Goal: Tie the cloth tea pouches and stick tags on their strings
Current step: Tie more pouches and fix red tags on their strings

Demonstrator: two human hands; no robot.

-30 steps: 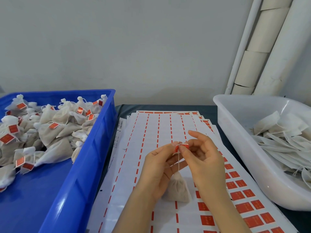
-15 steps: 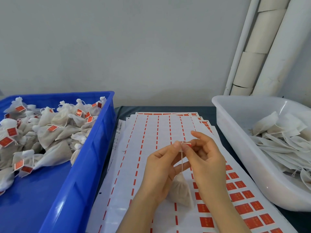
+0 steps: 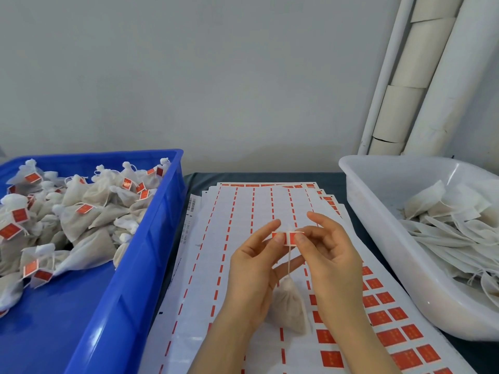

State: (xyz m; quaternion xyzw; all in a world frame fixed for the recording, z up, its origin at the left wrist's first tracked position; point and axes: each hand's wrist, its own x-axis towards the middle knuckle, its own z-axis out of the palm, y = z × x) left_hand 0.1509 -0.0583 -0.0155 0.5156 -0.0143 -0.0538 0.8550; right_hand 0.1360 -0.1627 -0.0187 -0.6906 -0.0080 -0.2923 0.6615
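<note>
A small tied cloth tea pouch point(image 3: 290, 309) hangs by its string point(image 3: 289, 261) above the sticker sheets. At the top of the string is a red tag point(image 3: 288, 237), spread flat. My left hand point(image 3: 252, 273) pinches the tag's left end between thumb and forefinger. My right hand point(image 3: 330, 261) pinches its right end, the other fingers raised. Red stickers point(image 3: 388, 318) remain on the lower right of the white sticker sheets point(image 3: 243, 211).
A blue crate point(image 3: 151, 255) on the left holds several tied, tagged pouches point(image 3: 81, 211). A white tub point(image 3: 378, 238) on the right holds flat untied pouches point(image 3: 453, 228). White pipes and cardboard tubes point(image 3: 410, 85) lean in the back right corner against the wall.
The tag, folded small between my fingertips before, is now spread wide and flat across the string. Both hands have stayed in place with the pouch hanging below.
</note>
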